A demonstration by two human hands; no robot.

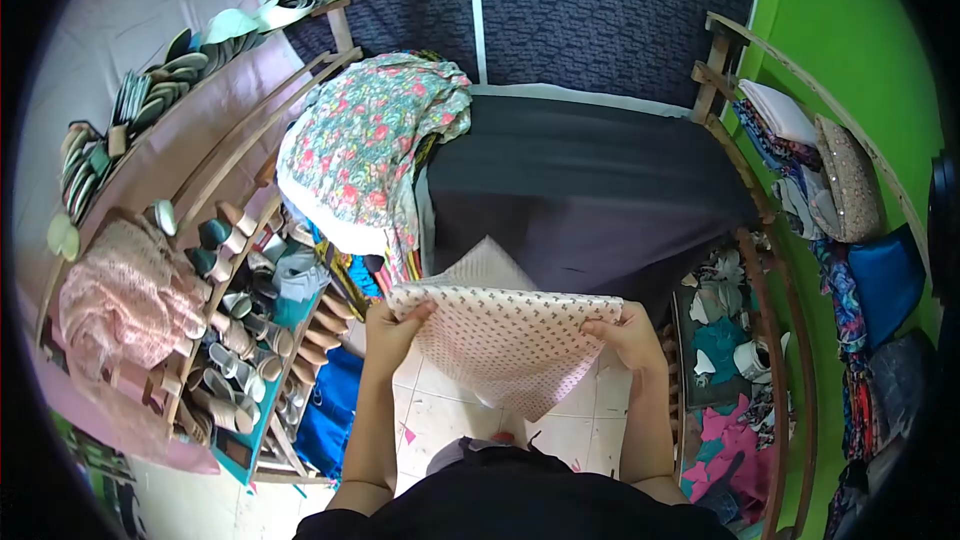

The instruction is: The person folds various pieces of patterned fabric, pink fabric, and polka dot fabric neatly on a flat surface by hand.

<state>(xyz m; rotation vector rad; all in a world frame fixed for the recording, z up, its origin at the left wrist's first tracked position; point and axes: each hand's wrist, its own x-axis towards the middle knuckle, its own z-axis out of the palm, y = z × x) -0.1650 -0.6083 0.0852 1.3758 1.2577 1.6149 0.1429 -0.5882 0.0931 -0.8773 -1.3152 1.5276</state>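
A pale pink cloth with small dark printed motifs (500, 335) hangs between my two hands, above the tiled floor. Its upper edge is stretched nearly straight, and one corner sticks up behind that edge. My left hand (397, 328) pinches the left end, thumb on the near side. At the right end my right hand (620, 333) grips the cloth the same way. The fingers behind the cloth are hidden on both sides. Just beyond the cloth stands a table covered with dark fabric (590, 160).
A floral cloth heap (370, 130) lies on the table's left end. To the left, a rack (270, 400) holds many shoes beside a pink lacy cloth (130, 290). At right, a wooden shelf holds fabric scraps (725, 440) and folded fabrics (780, 115) near a green wall (850, 40).
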